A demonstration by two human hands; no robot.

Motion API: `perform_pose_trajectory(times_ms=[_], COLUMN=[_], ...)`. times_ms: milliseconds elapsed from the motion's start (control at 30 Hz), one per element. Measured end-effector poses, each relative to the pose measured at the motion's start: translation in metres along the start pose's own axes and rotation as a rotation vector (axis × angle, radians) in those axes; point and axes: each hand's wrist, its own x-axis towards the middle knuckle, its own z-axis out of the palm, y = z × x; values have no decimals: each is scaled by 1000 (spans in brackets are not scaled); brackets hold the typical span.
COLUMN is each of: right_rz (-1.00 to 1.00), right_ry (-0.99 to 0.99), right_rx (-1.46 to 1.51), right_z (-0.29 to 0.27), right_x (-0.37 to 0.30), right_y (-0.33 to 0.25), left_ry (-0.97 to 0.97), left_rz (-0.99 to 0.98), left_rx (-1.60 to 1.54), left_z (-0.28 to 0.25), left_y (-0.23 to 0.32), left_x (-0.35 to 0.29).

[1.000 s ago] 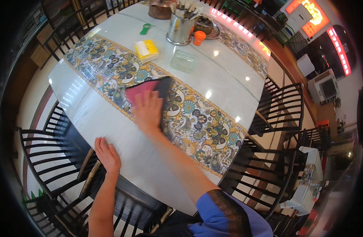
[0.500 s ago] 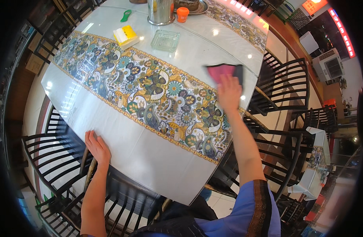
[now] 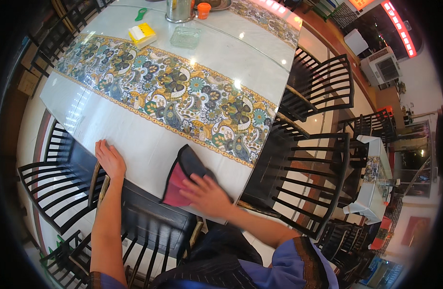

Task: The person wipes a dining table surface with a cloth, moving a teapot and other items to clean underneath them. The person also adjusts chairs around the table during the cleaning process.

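Observation:
My right hand (image 3: 207,195) lies on a pink and grey cloth (image 3: 172,185) with dark edging, fingers spread and pressing it flat on the tabletop near the front edge. Part of the cloth is hidden under the hand. My left hand (image 3: 110,160) rests on the table's left front edge with its fingers stretched out, holding nothing. The table (image 3: 149,166) has a glossy white top with a patterned floral band (image 3: 171,98) running across it.
Toward the far side stand a yellow and white tissue pack (image 3: 142,35), a clear glass dish (image 3: 186,37), a metal canister (image 3: 180,10), an orange cup (image 3: 203,10) and a green object (image 3: 141,14). Black slatted chairs (image 3: 322,86) surround the table, several close against its edges.
My right hand has swept the cloth from the far right part of the table to the near edge. The left hand stays at the table edge. The view has shifted slightly.

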Motion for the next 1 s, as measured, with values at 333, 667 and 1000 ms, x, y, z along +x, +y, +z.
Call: perform_pose_trajectory(times_ms=[333, 667, 1000], right_rz=[851, 340, 785], right_ry=[476, 137, 318], right_rx=[-549, -163, 1640], right_z=[-106, -20, -126], right_x=[52, -26, -14], right_y=[334, -2, 59], left_ry=[-39, 5, 12], left_rz=[55, -10, -40], left_rx=[51, 47, 44], left_z=[1, 3, -2], left_y=[-6, -2, 0], left_x=[0, 0, 4])
